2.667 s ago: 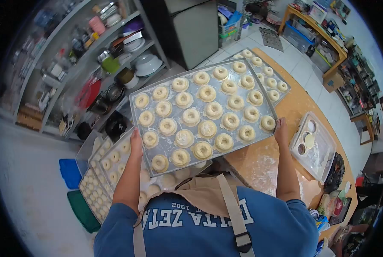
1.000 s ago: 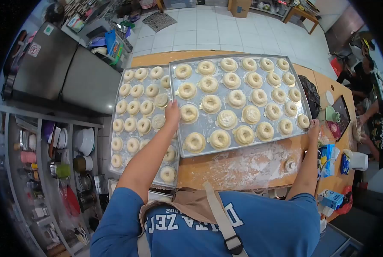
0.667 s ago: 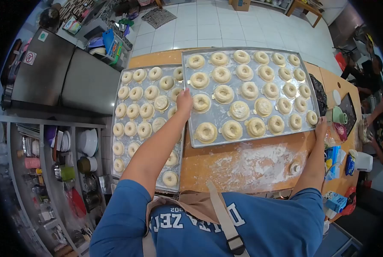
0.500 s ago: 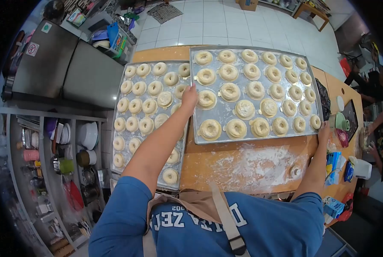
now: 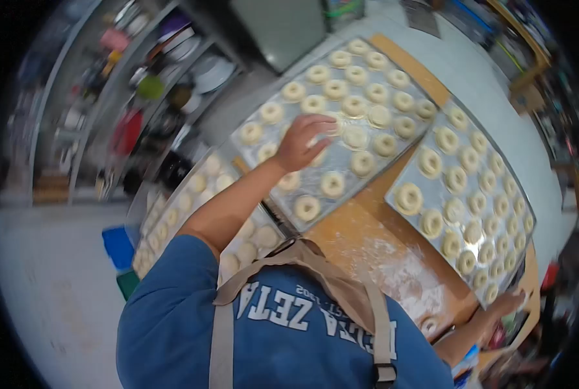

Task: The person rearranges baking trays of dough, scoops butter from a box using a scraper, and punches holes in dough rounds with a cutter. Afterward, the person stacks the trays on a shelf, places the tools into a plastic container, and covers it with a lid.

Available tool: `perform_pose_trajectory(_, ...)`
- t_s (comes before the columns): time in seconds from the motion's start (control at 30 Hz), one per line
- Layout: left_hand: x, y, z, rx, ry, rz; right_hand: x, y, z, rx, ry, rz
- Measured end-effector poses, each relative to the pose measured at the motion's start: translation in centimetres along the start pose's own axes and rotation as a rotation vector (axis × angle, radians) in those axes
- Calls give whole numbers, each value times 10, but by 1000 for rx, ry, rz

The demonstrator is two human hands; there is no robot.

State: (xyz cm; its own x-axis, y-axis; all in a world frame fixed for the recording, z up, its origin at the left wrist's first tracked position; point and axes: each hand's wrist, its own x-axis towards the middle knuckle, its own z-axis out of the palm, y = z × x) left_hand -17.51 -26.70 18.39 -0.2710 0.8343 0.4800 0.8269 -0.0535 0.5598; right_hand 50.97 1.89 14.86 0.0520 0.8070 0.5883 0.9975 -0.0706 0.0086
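My left hand (image 5: 306,142) hovers over the left metal tray (image 5: 357,188), its fingers curved and apart, with nothing between them. Ring-shaped raw dough pieces, such as a dough ring (image 5: 333,184), sit in rows on this tray. To the right is a second metal tray (image 5: 400,181), also set with rows of dough rings, among them a larger ring (image 5: 408,198). Beside that tray's near right corner, my right hand (image 5: 508,303) is blurred, with fingers stretched outward. Whether it touches the rim cannot be made out.
Flour (image 5: 406,269) is spread over the wooden table (image 5: 341,240), where one dough ring (image 5: 429,324) lies near the edge. A lower tray of dough balls (image 5: 186,201) stands at left. Shelves of kitchenware (image 5: 205,48) and a grey fridge (image 5: 289,29) are beyond.
My view has turned left. My left hand has let go of the right tray and moved over the left tray. The right tray now sits farther right, apart from the left one.
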Motion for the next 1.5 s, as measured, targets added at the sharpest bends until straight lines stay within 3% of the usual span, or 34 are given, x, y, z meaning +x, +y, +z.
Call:
perform_pose_trajectory(0.03,-27,-9,-31,115,28,52,11,-5,-12,-37,-30,-38)
perform_pose_trajectory(0.1,-86,-27,-88,324,230,-80,29,-69,-40,53,42,-78)
perform_pose_trajectory(0.17,-122,-36,-147,562,286,-229,36,-123,-57,236,92,-139)
perform_pose_trajectory(0.23,-201,-23,-210,732,467,-395,36,-177,-50,394,128,-313)
perform_pose_trajectory(0.3,-275,-18,-243,880,540,-499,16,-264,-72,692,-6,-352)
perform_pose_trajectory(0.33,-316,-10,-255,973,524,-584,0,-299,-70,824,-25,-507)
perform_pose_trajectory(0.37,-365,2,-268,1071,508,-675,-31,-346,-103,856,-106,-627)
perform_pose_trajectory(0.43,-480,19,-276,1246,481,-887,-102,-399,-135,1061,-495,-729)
perform_pose_trajectory(0.53,-590,64,-251,1196,578,-1546,-202,-429,-158,994,-1025,-976)
perform_pose_trajectory(0.57,-628,68,-240,1205,584,-1720,-239,-432,-175,1050,-1182,-960)
perform_pose_trajectory(0.63,-696,92,-212,726,662,-1876,-313,-432,-189,1128,-1487,-1001)
perform_pose_trajectory(0.67,-713,88,-210,548,600,-1826,-352,-429,-183,1215,-1518,-955)
perform_pose_trajectory(0.7,-722,84,-206,374,539,-1767,-368,-428,-187,1161,-1409,-1015)
perform_pose_trajectory(0.8,-708,73,-186,256,744,-1705,-396,-430,-178,1034,-1144,-1128)
perform_pose_trajectory(0.9,-705,57,-170,126,823,-1720,-394,-437,-172,1066,-1154,-1033)
perform_pose_trajectory(0.93,-696,57,-168,104,804,-1778,-394,-439,-166,1084,-1283,-926)
perform_pose_trajectory(1.0,-681,60,-173,59,761,-1887,-402,-442,-161,1072,-1233,-924)
perform_pose_trajectory(1.1,-664,65,-188,126,526,-1896,-411,-443,-160,1012,-1184,-889)
perform_pose_trajectory(1.2,-676,58,-181,209,567,-1878,-394,-456,-177,934,-1137,-936)
perform_pose_trajectory(1.3,-702,71,-158,450,825,-1551,-388,-463,-187,993,-1066,-946)
perform_pose_trajectory(1.37,-709,93,-162,210,952,-1615,-384,-469,-184,1032,-1065,-992)
perform_pose_trajectory(1.43,-758,111,-151,175,1029,-1603,-386,-473,-185,1027,-1108,-1007)
perform_pose_trajectory(1.5,-763,148,-156,279,968,-1692,-394,-477,-174,1048,-1228,-976)
